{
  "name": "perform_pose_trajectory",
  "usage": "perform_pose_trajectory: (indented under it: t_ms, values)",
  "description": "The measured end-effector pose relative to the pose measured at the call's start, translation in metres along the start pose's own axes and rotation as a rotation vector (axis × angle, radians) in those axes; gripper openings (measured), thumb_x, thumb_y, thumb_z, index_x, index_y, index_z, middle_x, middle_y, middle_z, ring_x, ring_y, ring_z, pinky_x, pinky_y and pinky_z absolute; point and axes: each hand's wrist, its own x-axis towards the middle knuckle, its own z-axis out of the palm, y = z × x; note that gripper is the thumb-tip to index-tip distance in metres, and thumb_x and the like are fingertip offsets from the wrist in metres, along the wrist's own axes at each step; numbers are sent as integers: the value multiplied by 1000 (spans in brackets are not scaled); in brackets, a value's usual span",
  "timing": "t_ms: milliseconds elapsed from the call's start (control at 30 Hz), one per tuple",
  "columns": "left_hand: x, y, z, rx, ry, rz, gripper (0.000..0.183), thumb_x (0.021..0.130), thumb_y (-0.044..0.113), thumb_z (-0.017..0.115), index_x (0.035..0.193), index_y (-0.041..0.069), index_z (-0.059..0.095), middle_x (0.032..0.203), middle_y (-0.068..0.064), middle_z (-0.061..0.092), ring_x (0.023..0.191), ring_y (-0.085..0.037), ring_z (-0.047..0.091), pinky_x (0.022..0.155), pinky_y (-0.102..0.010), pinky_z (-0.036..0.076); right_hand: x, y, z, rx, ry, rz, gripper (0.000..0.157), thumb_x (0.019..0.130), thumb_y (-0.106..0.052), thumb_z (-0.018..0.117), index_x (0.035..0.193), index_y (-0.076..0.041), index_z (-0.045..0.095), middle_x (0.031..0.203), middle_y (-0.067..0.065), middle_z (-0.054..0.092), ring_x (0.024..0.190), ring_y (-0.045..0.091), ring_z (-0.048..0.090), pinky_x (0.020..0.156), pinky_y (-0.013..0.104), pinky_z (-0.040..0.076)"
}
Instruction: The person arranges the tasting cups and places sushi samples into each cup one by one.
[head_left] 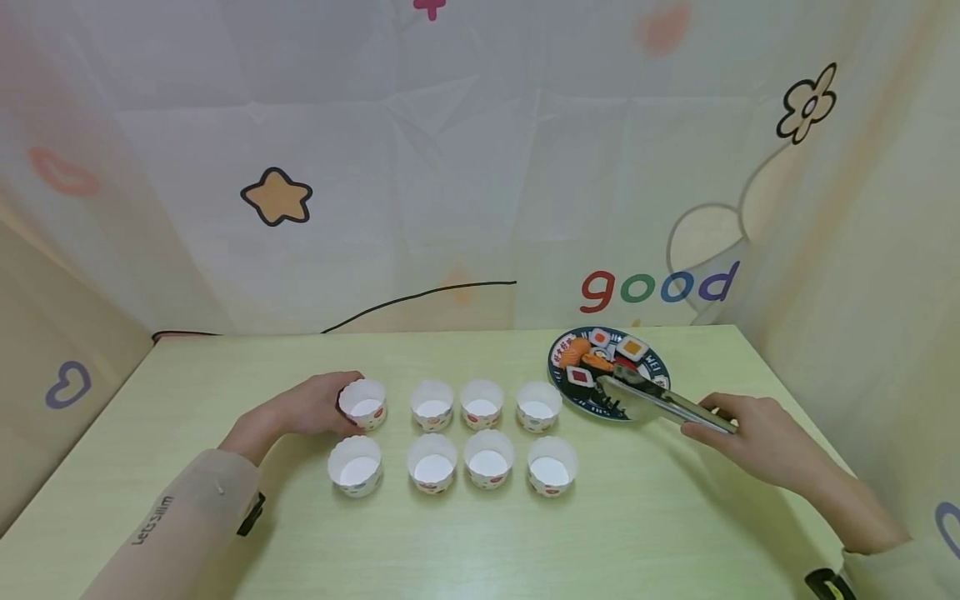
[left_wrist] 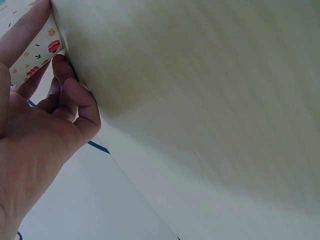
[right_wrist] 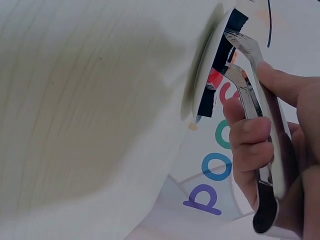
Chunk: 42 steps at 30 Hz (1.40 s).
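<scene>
My left hand holds a white paper baking cup at the left end of the back row, fingers around its side. The left wrist view shows the cup's printed wall between thumb and fingers. My right hand grips metal tongs, fingers curled round the handle in the right wrist view. The tongs' arms stand apart, tips over a dark patterned plate of sushi pieces. On it lie an orange piece and several white-rimmed rolls. Dark-sided rolls appear beside the tongs' tips.
Several more white paper cups stand in two rows across the middle of the pale wooden table. A printed cloth hangs behind the table and along both sides. The plate is near the back right edge.
</scene>
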Motion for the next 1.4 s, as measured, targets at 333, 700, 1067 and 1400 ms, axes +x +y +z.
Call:
perform_pose_trajectory:
  t_ms: [333,700,1067,1400]
  values:
    - [2,-4,1,1,-6,-25,48,81,14,88,118,5,60,110,-2,64,101,-23,56,93,-46,46,-1,-5,-2,9,-9,-3,33,98,-34,72,106,-2,71,76,-4,58,62,13,46,54,30,36]
    - [3,-3,1,34,0,-10,55,79,16,90,122,1,59,114,-6,65,106,-27,59,96,-51,46,-3,-6,-4,0,7,3,31,98,-33,71,104,-2,70,70,-5,52,59,12,44,51,29,35]
    - [4,-3,0,23,-6,-37,58,79,16,90,125,0,58,117,-8,64,109,-29,58,99,-53,45,-4,-8,-11,5,13,7,32,100,-35,69,103,-3,70,66,-5,49,54,11,42,50,28,35]
    - [2,-3,1,14,-4,-25,51,80,14,89,120,3,60,112,-4,65,104,-25,58,95,-50,46,-4,-13,-14,14,37,3,32,100,-36,69,103,-5,71,65,-5,48,53,11,41,49,28,34]
